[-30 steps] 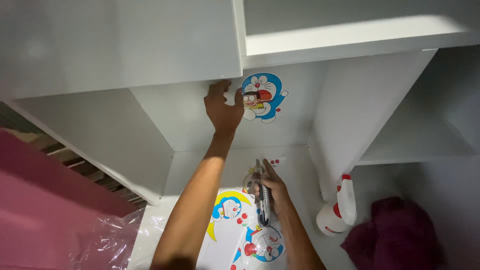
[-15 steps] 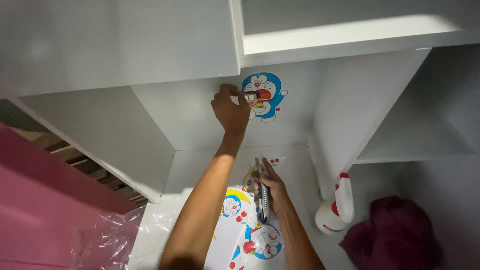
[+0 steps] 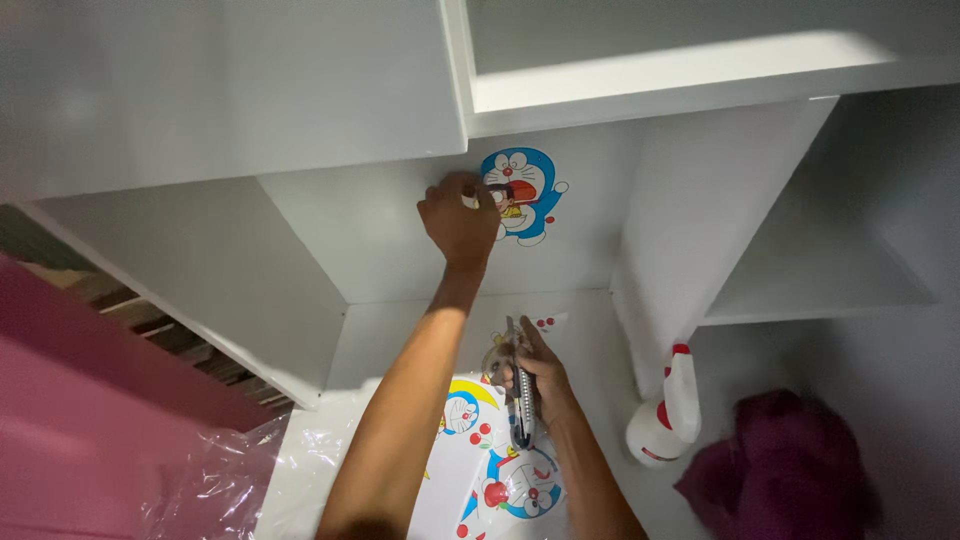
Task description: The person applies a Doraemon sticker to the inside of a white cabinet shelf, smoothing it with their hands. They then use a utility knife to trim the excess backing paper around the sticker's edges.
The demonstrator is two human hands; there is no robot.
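Note:
My left hand (image 3: 457, 218) is raised against the white back panel of a shelf unit, fingers curled at the left edge of a blue cartoon cat sticker (image 3: 527, 192) stuck on that panel. Lower down, my right hand (image 3: 537, 376) is closed around a grey utility knife (image 3: 521, 408) and hovers over a sticker sheet (image 3: 490, 470) printed with more blue cartoon figures, which lies on the desk surface. My left forearm crosses over part of the sheet.
A white spray bottle (image 3: 663, 417) with a red cap stands right of the sheet, beside a dark maroon cloth (image 3: 790, 480). A white vertical divider (image 3: 700, 220) rises to the right. Clear plastic wrap (image 3: 215, 480) and a pink panel (image 3: 90, 400) lie at the left.
My left hand has slid right along the panel onto the sticker's left edge and curled its fingers. The right hand with the knife has stayed over the sheet.

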